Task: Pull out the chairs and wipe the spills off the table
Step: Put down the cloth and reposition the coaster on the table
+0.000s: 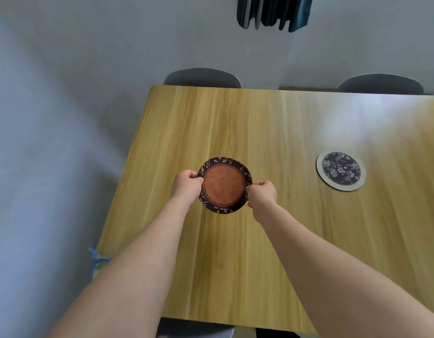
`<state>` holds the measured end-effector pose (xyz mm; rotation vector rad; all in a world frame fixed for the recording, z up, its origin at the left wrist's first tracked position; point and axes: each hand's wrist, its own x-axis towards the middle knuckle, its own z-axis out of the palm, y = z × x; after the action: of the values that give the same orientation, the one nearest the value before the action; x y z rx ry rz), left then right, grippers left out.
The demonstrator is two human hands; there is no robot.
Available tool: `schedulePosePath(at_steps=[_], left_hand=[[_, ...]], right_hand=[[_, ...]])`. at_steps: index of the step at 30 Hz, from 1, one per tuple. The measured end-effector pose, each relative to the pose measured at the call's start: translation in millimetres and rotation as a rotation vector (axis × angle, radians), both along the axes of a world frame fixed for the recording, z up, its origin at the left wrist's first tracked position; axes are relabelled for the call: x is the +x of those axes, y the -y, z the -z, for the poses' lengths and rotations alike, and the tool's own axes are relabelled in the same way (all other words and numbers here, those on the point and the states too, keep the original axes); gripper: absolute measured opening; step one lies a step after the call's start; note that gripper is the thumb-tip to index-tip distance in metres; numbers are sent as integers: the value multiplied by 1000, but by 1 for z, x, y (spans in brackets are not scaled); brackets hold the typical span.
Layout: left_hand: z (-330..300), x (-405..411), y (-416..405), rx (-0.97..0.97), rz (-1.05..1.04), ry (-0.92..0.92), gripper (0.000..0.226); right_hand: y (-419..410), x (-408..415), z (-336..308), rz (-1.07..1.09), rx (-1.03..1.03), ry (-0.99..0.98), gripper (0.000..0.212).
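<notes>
A round mat with a brown centre and a dark leafy border is over the middle of the wooden table. My left hand pinches its left edge and my right hand pinches its right edge. I cannot tell whether the mat touches the tabletop. A second round mat, white-rimmed with a dark floral centre, lies flat to the right. Two grey chairs stand pushed in at the table's far side. Another grey chair shows at the near edge. No spill is plainly visible.
A pale wall runs behind the table and along its left side. Dark blue fabric hangs at the top. A small blue thing sticks out by the table's near left corner. Window light glares on the tabletop's far right.
</notes>
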<state>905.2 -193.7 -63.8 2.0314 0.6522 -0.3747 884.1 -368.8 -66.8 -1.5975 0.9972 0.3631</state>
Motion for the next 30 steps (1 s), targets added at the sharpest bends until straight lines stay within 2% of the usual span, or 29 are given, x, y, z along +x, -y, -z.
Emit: schedulePosePath(at_steps=[7, 13, 16, 17, 19, 20, 21, 23, 26, 29, 30], left_hand=[[24, 51, 111, -116, -87, 9, 9], [57, 96, 166, -82, -83, -14, 10], [71, 115, 172, 10, -60, -80, 6], [74, 119, 171, 87, -52, -105, 9], [73, 124, 175, 371, 35, -133, 27], [70, 124, 183, 467, 72, -95, 31], [66, 123, 194, 476, 91, -50, 30], [61, 120, 233, 284, 116, -41, 24], [62, 114, 301, -88, 153, -185, 29], [75, 109, 349, -197, 171, -250, 42], [79, 107, 359, -203, 147, -248, 34]], right_hand=[[103, 44, 21, 48, 3, -6, 18], [157, 74, 55, 65, 28, -21, 18], [175, 81, 77, 45, 64, -65, 16], [182, 81, 82, 29, 66, -85, 16], [203, 80, 86, 26, 12, -95, 20], [219, 80, 87, 53, -51, -76, 22], [234, 79, 84, 85, -131, -54, 23], [272, 77, 78, 176, -301, -52, 33], [317, 76, 76, 258, -429, -204, 50], [338, 80, 83, 286, -411, -257, 44], [343, 81, 85, 272, -407, -246, 39]])
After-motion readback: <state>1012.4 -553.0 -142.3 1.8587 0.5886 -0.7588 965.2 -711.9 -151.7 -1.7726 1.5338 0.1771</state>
